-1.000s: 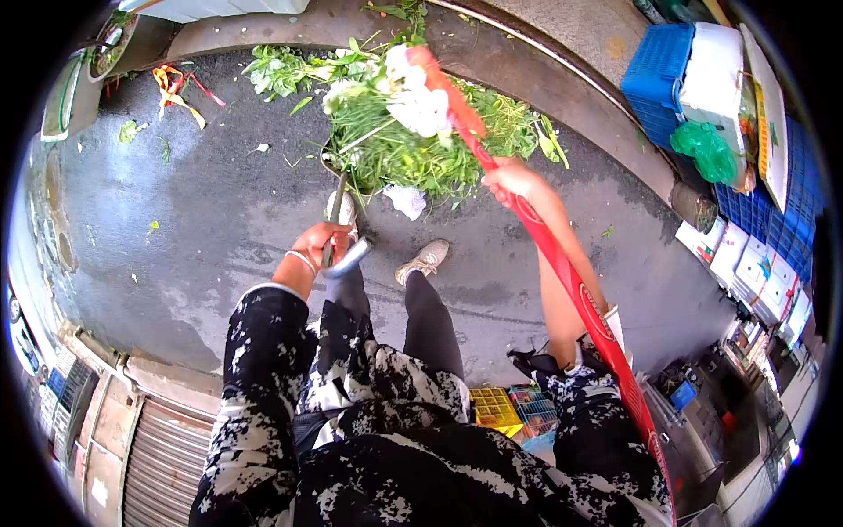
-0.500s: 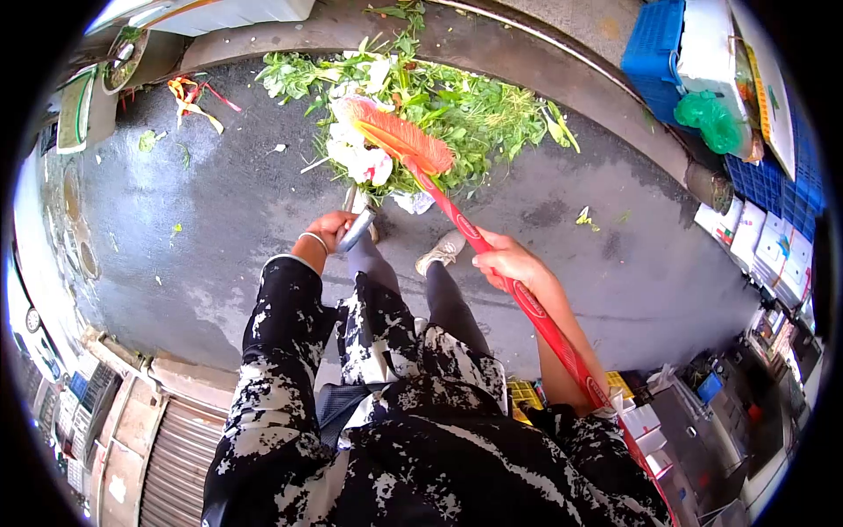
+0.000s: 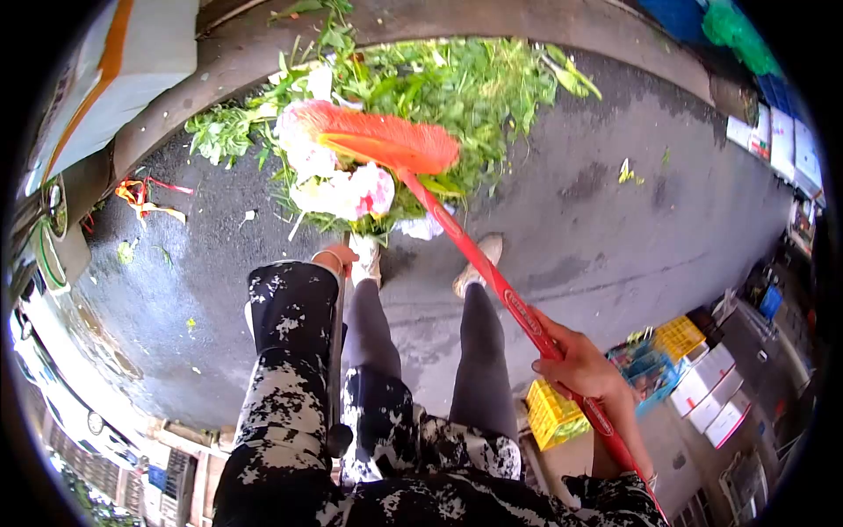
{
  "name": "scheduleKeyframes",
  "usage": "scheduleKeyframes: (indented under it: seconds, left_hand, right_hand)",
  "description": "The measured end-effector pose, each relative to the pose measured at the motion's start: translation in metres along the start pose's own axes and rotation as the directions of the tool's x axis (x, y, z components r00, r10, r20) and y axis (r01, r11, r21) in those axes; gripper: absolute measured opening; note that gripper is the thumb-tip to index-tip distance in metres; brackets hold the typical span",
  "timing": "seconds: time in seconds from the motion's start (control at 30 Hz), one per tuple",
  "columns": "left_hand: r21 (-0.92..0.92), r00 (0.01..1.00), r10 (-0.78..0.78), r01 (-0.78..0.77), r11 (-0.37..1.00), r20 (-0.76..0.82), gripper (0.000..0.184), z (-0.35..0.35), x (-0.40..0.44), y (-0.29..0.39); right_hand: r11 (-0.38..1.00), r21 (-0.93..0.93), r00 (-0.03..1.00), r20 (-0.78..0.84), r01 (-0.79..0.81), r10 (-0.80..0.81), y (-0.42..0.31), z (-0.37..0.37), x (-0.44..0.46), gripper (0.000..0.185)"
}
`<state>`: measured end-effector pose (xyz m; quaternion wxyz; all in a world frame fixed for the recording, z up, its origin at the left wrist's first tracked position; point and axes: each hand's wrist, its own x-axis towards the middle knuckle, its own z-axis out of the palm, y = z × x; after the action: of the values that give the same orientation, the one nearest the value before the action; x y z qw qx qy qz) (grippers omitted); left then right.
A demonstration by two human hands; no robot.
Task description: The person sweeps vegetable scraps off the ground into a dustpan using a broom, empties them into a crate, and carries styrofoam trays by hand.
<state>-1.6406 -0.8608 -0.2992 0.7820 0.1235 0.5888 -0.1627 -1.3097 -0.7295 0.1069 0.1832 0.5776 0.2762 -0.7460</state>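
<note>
My right hand [image 3: 581, 364] is wrapped round the red handle of a broom [image 3: 481, 262]. Its orange-red bristle head lies over a heap of green leaves and stems [image 3: 413, 83]. Crumpled white and pink plastic [image 3: 364, 189] sits at the heap's near edge, just below the bristles. My left hand [image 3: 335, 257], partly hidden by its sleeve, is closed on a grey metal pole [image 3: 336, 369] that runs back along the forearm. The pole's far end is hidden.
A white box with an orange band [image 3: 132, 79] stands at upper left by the kerb [image 3: 492, 22]. Red and yellow ribbons [image 3: 145, 200] lie on the wet pavement. Yellow crates [image 3: 555, 417] and white boxes [image 3: 709, 395] stand at lower right; a parked car [image 3: 75, 400] is at left.
My right hand has drawn back toward my body, lower right in view. The metal pole has swung back along my left forearm. My feet and the view have shifted.
</note>
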Motion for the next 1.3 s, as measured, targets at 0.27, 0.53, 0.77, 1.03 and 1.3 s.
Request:
scheduleKeyframes:
  seconds: [0.27, 0.53, 0.77, 1.03, 1.3]
  left_hand:
    - [0.442, 0.965, 0.253, -0.256, 0.860, 0.066, 0.039, 0.031, -0.044, -0.021]
    - [-0.163, 0.963, 0.244, -0.260, 0.952, -0.112, 0.029, 0.066, -0.212, -0.013]
    - [-0.100, 0.986, 0.118, -0.131, 0.986, -0.120, 0.026, 0.065, -0.310, -0.045]
    - [-0.141, 0.991, -0.076, 0.059, 0.988, -0.112, 0.031, 0.072, -0.386, -0.050]
    - [-0.196, 0.990, -0.051, 0.024, 0.980, -0.134, 0.031, 0.092, -0.420, -0.014]
  right_hand:
    - [0.999, 0.020, 0.999, -0.004, 0.032, -0.032, 0.021, 0.011, -0.059, 0.067]
    - [0.994, 0.046, 0.995, 0.010, 0.103, -0.103, 0.051, 0.038, -0.149, 0.066]
    - [0.974, 0.117, 0.980, 0.013, 0.193, -0.196, 0.096, 0.092, -0.215, 0.067]
    - [0.920, 0.215, 0.941, 0.019, 0.327, -0.338, 0.139, 0.144, -0.271, 0.067]
    - [0.848, 0.194, 0.870, -0.102, 0.493, -0.482, 0.199, 0.174, -0.297, 0.066]
